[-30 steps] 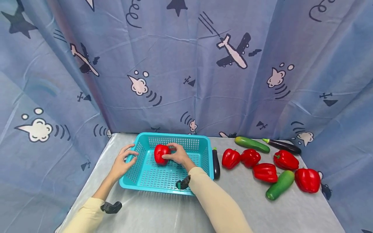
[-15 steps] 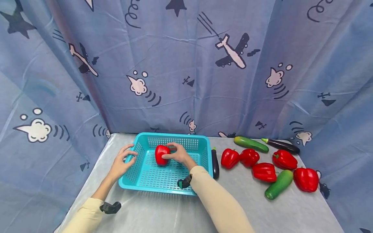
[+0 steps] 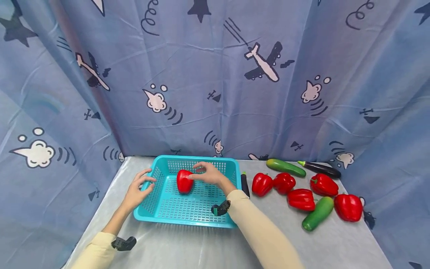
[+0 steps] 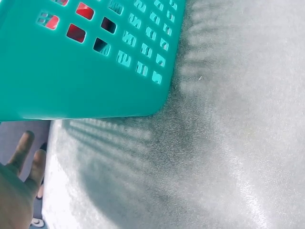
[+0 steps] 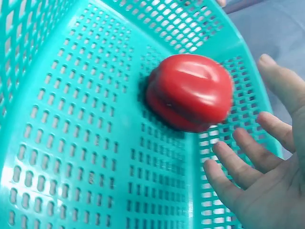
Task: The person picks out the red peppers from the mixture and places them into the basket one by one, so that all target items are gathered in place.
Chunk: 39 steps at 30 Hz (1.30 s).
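The pepper [image 3: 184, 182] lies in the basket [image 3: 184, 223], left of its middle. It looks light, firm and glossy, so probably slick but hardly fragile; a grip across its rounded sides, thumb opposite fingers, should suit best. The right hand [image 3: 212, 175] hovers just to its right, fingers spread, holding nothing. The left hand [image 3: 135, 190], fingers loosely parted, grips nothing by the basket's left rim; whether it touches, I cannot tell.

You could read no text, label, brand or number in any of the three views. The printed marks you faced were pictures on the blue curtain [image 3: 188, 71]: aeroplanes [image 3: 263, 63], stars [image 3: 199, 9], puffs of cloud [image 3: 156, 102] and curved strokes [image 3: 174, 115], none of them lettering.
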Each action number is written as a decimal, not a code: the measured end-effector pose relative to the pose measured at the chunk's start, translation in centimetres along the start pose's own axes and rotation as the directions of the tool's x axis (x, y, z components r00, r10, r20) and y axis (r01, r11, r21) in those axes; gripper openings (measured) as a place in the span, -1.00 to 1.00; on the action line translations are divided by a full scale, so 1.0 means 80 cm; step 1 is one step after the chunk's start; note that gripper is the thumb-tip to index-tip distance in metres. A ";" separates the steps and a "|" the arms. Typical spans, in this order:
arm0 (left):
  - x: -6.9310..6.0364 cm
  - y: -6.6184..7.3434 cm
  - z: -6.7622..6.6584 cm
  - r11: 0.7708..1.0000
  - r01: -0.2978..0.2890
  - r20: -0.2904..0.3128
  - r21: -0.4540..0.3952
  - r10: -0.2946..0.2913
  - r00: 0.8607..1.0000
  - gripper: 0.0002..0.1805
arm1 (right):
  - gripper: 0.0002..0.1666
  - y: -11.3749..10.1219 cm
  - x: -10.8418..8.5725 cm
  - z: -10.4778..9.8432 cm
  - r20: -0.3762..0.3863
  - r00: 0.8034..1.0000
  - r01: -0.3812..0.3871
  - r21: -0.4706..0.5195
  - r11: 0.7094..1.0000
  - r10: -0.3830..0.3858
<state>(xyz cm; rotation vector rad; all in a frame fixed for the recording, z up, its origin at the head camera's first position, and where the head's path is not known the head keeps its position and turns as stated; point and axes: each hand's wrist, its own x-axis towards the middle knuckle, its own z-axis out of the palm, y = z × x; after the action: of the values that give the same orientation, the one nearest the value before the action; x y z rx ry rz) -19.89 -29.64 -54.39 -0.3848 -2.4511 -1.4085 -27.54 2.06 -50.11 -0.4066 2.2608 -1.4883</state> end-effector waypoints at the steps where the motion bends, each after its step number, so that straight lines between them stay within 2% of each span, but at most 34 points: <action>1: -0.001 0.000 -0.001 1.000 -0.001 -0.002 0.000 0.001 1.000 -0.85 | -0.31 -0.003 -0.003 -0.004 0.006 1.000 0.008 0.004 1.000 -0.008; 10: -0.004 0.002 -0.002 1.000 0.009 -0.001 0.002 -0.009 1.000 -0.85 | -0.51 -0.029 -0.033 -0.033 0.032 0.995 0.089 0.073 0.993 -0.092; 18: -0.004 -0.001 0.001 1.000 0.011 -0.011 0.001 -0.011 1.000 -0.81 | -0.61 -0.045 -0.066 -0.049 0.004 0.991 0.135 0.167 0.977 -0.137; 29: -0.001 0.004 0.002 1.000 0.024 -0.004 0.014 -0.024 1.000 -0.86 | -0.61 -0.032 -0.108 -0.071 -0.069 0.982 0.187 0.254 0.949 -0.175; 34: -0.001 0.004 0.002 1.000 0.018 0.000 0.017 -0.018 1.000 -0.86 | -0.62 -0.016 -0.123 -0.075 -0.136 0.981 0.177 0.317 0.932 -0.139; 39: -0.001 0.002 0.003 1.000 0.017 -0.002 0.022 -0.017 1.000 -0.86 | -0.62 0.000 -0.142 -0.079 -0.206 0.973 0.167 0.316 0.934 -0.104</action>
<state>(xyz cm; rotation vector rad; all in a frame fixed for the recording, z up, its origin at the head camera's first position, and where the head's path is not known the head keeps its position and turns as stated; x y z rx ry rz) -19.80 -29.36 -54.35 -0.3588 -2.4721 -1.3863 -20.59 12.22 -45.95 -0.3378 2.0916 -2.0142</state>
